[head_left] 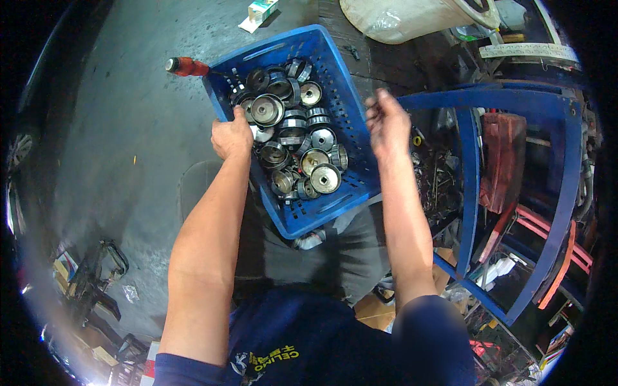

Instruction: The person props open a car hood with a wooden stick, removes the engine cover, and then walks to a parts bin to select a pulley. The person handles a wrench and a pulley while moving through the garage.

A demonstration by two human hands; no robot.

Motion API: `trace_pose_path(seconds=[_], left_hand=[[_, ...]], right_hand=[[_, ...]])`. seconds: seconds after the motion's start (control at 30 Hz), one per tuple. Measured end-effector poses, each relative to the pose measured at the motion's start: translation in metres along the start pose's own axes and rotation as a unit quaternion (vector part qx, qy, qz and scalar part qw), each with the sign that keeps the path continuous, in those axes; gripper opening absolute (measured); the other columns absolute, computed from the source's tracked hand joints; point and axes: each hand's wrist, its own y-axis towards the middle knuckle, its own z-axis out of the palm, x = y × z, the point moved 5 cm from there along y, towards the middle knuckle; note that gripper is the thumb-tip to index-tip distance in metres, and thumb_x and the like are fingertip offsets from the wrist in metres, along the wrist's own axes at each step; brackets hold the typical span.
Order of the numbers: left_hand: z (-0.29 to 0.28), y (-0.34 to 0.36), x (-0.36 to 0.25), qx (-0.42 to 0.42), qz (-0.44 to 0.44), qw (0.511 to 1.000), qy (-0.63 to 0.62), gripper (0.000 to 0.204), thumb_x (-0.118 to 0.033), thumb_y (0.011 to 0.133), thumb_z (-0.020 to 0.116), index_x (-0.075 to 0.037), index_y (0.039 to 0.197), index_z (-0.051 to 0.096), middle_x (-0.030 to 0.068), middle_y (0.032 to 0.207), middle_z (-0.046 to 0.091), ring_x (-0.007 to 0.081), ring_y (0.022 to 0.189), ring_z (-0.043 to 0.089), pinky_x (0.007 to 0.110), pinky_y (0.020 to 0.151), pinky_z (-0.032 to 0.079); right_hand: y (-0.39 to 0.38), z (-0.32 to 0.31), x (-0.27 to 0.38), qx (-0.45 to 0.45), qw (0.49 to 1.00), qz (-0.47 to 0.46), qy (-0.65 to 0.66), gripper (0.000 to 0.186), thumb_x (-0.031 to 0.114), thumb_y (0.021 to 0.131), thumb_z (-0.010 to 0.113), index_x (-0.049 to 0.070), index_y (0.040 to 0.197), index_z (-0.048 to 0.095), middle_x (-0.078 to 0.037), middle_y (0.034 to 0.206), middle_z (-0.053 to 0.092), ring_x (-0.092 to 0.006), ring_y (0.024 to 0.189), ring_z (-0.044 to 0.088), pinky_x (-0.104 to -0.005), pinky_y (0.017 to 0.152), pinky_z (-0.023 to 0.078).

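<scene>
A blue plastic crate (351,138) with slotted walls sits tilted in front of me, above my legs. Inside lies a heap of metal cup-shaped oil filter wrenches (326,178), some showing a square hole in the middle. My left hand (233,136) is closed on the crate's left rim, thumb on the inner side. Just off the right rim is my right hand (390,125), fingers loosely curled and slightly blurred, with nothing seen in it. At the crate's far left corner a red-handled tool (187,66), like a screwdriver, sticks outward; its tip is hidden.
To the right stands a blue metal frame (468,186) with a red metal piece (501,164) within it. A pale bucket (412,19) stands at the far right. A small green-and-white carton (260,13) lies on the grey floor (129,161). Clutter fills the lower left.
</scene>
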Motion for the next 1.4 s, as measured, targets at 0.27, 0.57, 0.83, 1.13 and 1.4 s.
trace_pose_path(seconds=[0.27, 0.57, 0.83, 1.13, 1.4], left_hand=[[-0.003, -0.002, -0.002, -0.003, 0.009, 1.000, 0.004, 0.074, -0.057, 0.086, 0.069, 0.006, 0.124, 0.066, 0.0278, 0.118, 0.071, 0.0433, 0.114, 0.067, 0.049, 0.099, 0.051], [-0.002, -0.002, -0.002, -0.002, 0.004, 1.000, -0.005, 0.077, -0.056, 0.086, 0.070, 0.007, 0.130, 0.063, 0.0287, 0.123, 0.069, 0.0434, 0.118, 0.065, 0.049, 0.102, 0.049], [-0.001, -0.001, -0.002, -0.004, -0.003, 1.000, 0.000, 0.078, -0.056, 0.087, 0.070, 0.007, 0.133, 0.061, 0.0287, 0.124, 0.068, 0.0435, 0.120, 0.064, 0.049, 0.103, 0.049], [0.002, 0.002, -0.001, -0.022, 0.023, 0.999, 0.006, 0.073, -0.056, 0.086, 0.070, 0.006, 0.125, 0.066, 0.0270, 0.117, 0.071, 0.0439, 0.113, 0.067, 0.050, 0.100, 0.050], [0.000, -0.001, -0.003, -0.010, 0.024, 1.000, -0.008, 0.063, -0.052, 0.087, 0.071, 0.002, 0.119, 0.070, 0.0252, 0.112, 0.073, 0.0429, 0.109, 0.068, 0.050, 0.097, 0.050]], right_hand=[[-0.009, -0.002, -0.147, 0.109, 0.842, 0.000, -0.529, 0.036, 0.023, 0.092, 0.069, -0.003, 0.116, 0.072, -0.020, 0.107, 0.075, -0.0301, 0.092, 0.074, -0.0390, 0.082, 0.056], [0.014, 0.022, -0.174, 0.092, 0.763, -0.088, -0.634, 0.044, 0.021, 0.090, 0.067, 0.001, 0.129, 0.063, -0.026, 0.111, 0.072, -0.0451, 0.106, 0.067, -0.0535, 0.095, 0.052], [0.053, 0.021, -0.197, -0.022, 0.862, -0.014, -0.507, 0.035, 0.030, 0.086, 0.073, 0.000, 0.103, 0.075, -0.023, 0.106, 0.074, -0.0395, 0.105, 0.070, -0.0464, 0.093, 0.053], [0.049, 0.089, -0.183, -0.012, 0.884, -0.076, -0.461, 0.053, 0.038, 0.087, 0.072, -0.001, 0.122, 0.067, -0.027, 0.107, 0.073, -0.0434, 0.106, 0.069, -0.0496, 0.094, 0.052], [0.066, 0.111, -0.144, 0.015, 0.824, -0.073, -0.561, 0.042, 0.031, 0.089, 0.068, -0.001, 0.116, 0.065, -0.031, 0.107, 0.071, -0.0478, 0.104, 0.068, -0.0552, 0.095, 0.052]])
